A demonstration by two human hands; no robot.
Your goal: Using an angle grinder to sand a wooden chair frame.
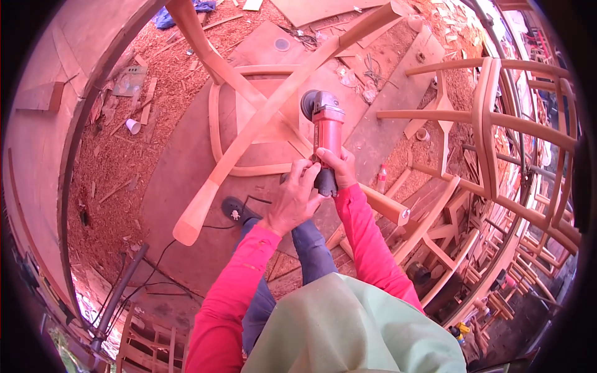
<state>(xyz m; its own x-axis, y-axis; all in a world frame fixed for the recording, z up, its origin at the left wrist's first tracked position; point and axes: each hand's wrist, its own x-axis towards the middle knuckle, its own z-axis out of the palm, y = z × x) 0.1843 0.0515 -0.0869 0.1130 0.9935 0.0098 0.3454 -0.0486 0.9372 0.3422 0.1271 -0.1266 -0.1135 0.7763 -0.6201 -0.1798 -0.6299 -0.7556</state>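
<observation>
A red angle grinder (328,127) with a dark grip end stands in front of me, its metal head and round disc (308,104) pointing away. My right hand (341,168) wraps round the rear of its body, thumb on top. My left hand (295,196) is closed against the left side of the same rear end, fingers bent and fingertips pressed together there; what lies under them is hidden. Just beyond the grinder lies an upturned wooden chair (258,133), its pale legs crossing and rising toward me. One leg end (186,231) reaches to the left of my left hand.
Wooden chair frames (488,124) stand at the right, more pieces behind them. A board (180,186) covers the floor amid wood shavings (106,180). A white cup (133,126) lies at left, a small bottle (382,177) stands at right. A black cable (163,255) crosses near my foot.
</observation>
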